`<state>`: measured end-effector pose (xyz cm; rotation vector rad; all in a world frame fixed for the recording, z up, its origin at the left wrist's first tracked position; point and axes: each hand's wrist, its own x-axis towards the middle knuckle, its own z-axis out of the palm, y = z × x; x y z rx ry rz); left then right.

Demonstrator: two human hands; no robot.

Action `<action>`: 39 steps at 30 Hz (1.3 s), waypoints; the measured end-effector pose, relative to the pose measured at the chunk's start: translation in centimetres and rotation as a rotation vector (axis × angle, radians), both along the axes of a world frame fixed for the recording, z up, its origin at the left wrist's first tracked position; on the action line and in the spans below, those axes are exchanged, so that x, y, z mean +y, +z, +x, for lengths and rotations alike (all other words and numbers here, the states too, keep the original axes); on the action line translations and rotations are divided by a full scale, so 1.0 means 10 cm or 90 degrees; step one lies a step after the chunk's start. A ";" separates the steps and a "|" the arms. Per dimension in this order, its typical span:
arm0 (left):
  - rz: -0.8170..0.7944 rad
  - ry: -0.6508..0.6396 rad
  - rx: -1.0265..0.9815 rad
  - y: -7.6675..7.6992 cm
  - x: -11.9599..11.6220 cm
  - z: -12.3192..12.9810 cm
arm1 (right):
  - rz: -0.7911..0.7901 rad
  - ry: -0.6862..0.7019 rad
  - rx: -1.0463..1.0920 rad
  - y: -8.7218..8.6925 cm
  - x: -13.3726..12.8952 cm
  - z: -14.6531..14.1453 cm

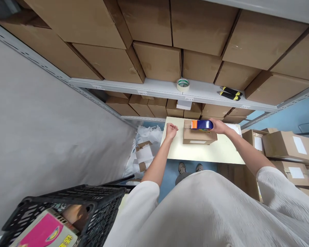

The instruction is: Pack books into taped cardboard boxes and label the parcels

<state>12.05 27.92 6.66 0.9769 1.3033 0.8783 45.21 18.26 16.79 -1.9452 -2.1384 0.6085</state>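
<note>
A closed brown cardboard box [199,138] with a white label on its near side sits on the pale table [208,153]. My right hand [217,126] grips a blue tape dispenser [203,124] with an orange front end, held over the top of the box. To the left of the box, apart from it, my left hand [172,131] is closed with its fingers curled in. Whatever those fingers hold, if anything, is too small to make out.
Shelves of cardboard boxes [157,61] rise behind the table. A tape roll [183,84] and two black-and-yellow cutters [230,93] lie on the shelf. Labelled boxes [289,145] stack up at right. A black crate [103,206] stands lower left, near crumpled white packing material [150,133].
</note>
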 end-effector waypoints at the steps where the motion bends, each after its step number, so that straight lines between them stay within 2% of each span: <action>1: -0.003 0.004 0.002 -0.04 -0.01 0.02 | -0.005 0.005 -0.016 0.02 0.02 0.00; 6: -0.009 0.031 0.004 -0.23 -0.04 0.12 | -0.019 0.011 -0.068 0.05 0.08 -0.01; 17: -0.033 -0.010 0.061 -0.50 -0.08 0.27 | -0.030 0.008 -0.084 0.00 0.09 -0.02; 23: 0.014 -0.030 0.147 -0.50 -0.19 0.28 | -0.030 -0.015 -0.068 -0.02 0.06 -0.04; 26: 0.068 -0.042 0.088 -0.44 -0.23 0.28 | -0.023 -0.011 -0.054 -0.04 0.05 -0.05; 28: 0.086 -0.076 0.056 -0.38 -0.25 0.29 | -0.008 0.000 -0.031 -0.07 0.04 -0.05; 31: 0.146 -0.144 0.079 -0.31 -0.24 0.32 | 0.026 0.013 0.019 -0.14 0.03 -0.07; 34: 0.235 -0.265 0.119 -0.29 -0.21 0.34 | 0.063 0.005 0.074 -0.23 -0.02 -0.09; 36: 0.241 -0.343 0.153 -0.31 -0.19 0.34 | 0.066 -0.007 0.090 -0.26 -0.04 -0.09; 39: 0.204 -0.397 0.196 -0.37 -0.15 0.29 | 0.027 0.003 0.067 -0.26 -0.06 -0.07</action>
